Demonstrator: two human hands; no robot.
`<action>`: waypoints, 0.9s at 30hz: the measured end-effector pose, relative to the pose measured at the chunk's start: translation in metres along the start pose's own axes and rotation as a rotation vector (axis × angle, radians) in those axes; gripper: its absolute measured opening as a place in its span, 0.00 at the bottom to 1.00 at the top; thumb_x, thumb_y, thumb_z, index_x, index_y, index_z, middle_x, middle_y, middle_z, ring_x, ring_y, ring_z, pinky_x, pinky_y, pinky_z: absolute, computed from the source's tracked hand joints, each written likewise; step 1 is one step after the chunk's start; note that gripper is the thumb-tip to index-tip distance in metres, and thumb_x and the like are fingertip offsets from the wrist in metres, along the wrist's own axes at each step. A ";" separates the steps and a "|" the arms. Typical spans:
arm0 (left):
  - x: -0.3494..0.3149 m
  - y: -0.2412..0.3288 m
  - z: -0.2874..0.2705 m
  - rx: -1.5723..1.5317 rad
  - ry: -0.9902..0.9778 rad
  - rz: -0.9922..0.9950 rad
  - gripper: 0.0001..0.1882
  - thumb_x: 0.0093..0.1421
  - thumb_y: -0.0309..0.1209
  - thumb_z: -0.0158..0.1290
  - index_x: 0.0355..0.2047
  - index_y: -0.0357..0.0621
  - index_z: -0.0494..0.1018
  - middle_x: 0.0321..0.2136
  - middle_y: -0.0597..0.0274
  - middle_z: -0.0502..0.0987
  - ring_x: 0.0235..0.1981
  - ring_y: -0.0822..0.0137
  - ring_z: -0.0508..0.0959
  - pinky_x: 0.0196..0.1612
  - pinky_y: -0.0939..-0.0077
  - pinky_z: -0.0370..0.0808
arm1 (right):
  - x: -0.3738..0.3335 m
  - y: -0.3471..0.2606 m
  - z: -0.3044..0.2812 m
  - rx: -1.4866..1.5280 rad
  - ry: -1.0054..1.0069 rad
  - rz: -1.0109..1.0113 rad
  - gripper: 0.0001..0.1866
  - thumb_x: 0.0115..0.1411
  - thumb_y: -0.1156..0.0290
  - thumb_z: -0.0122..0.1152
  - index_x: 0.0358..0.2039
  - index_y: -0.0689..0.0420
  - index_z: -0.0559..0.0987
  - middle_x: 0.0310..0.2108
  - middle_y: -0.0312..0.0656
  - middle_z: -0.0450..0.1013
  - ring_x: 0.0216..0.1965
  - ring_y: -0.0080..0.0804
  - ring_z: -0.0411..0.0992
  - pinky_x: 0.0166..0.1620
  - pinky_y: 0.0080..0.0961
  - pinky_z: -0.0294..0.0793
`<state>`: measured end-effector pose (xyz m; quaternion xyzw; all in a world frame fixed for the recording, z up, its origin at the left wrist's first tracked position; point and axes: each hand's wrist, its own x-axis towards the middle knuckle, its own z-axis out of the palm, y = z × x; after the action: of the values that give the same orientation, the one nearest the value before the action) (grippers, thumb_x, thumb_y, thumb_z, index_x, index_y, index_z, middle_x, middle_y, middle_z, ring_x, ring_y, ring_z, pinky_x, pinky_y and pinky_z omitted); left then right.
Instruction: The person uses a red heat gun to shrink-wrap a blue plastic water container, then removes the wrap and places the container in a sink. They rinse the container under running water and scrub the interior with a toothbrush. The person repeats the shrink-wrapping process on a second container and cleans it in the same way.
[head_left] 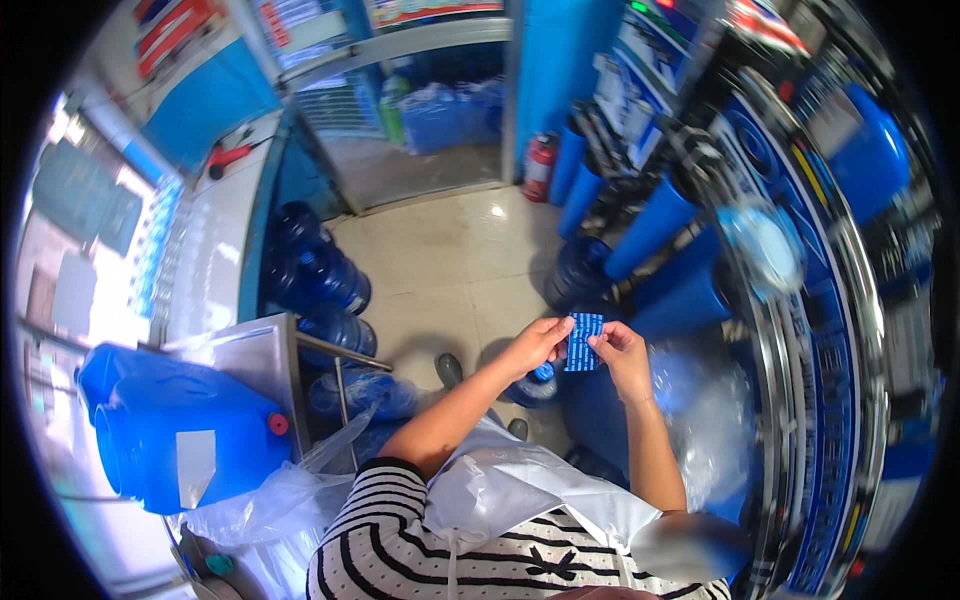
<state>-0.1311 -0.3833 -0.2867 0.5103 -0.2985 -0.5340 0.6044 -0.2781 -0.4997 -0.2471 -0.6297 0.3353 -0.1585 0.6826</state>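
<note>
Between my two hands is a small flat blue sheet (pixel 583 350) with rows of white print; I cannot make out its exact kind. My left hand (pixel 545 345) pinches its left edge between thumb and fingers. On the right edge, the thumb and fingertips of my right hand (pixel 622 354) are closed on it too. Just below the hands, a large water jug (pixel 537 390) with a blue cap stands on the floor, partly covered by my left hand and forearm. A white apron (pixel 520 480) hangs over my striped top.
Several blue water jugs (pixel 345 285) stand along the left counter (pixel 215 230). A blue container (pixel 180 430) with a red spigot sits on a metal stand at left. Filter pipes and blue cylinders (pixel 655 220) line the right, near a fire extinguisher (pixel 540 165). A glass door (pixel 410 110) is ahead.
</note>
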 end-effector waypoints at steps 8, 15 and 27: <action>-0.010 0.052 -0.195 0.295 0.457 0.269 0.12 0.57 0.31 0.62 0.36 0.37 0.74 0.27 0.69 0.77 0.30 0.79 0.74 0.35 0.79 0.73 | 0.161 -0.019 0.182 0.058 -0.302 -0.043 0.09 0.57 0.80 0.62 0.24 0.54 0.72 0.24 0.31 0.73 0.23 0.16 0.69 0.27 0.14 0.67; -0.057 0.118 -0.385 0.097 0.709 0.247 0.04 0.57 0.24 0.60 0.31 0.35 0.78 0.26 0.65 0.79 0.27 0.80 0.74 0.33 0.81 0.72 | 0.268 -0.067 0.374 0.004 -0.575 -0.119 0.07 0.54 0.80 0.66 0.25 0.57 0.75 0.23 0.34 0.74 0.24 0.18 0.70 0.27 0.17 0.70; -0.135 0.130 -0.575 -0.554 1.191 0.444 0.06 0.57 0.27 0.61 0.34 0.41 0.79 0.29 0.67 0.79 0.30 0.77 0.76 0.36 0.84 0.71 | 0.420 -0.088 0.654 -0.520 -1.185 -0.685 0.05 0.54 0.78 0.65 0.30 0.60 0.77 0.28 0.36 0.75 0.27 0.20 0.72 0.31 0.21 0.72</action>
<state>0.4002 -0.0955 -0.3131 0.4701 0.1342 -0.0831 0.8684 0.4746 -0.2888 -0.2821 -0.8210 -0.2792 0.0888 0.4900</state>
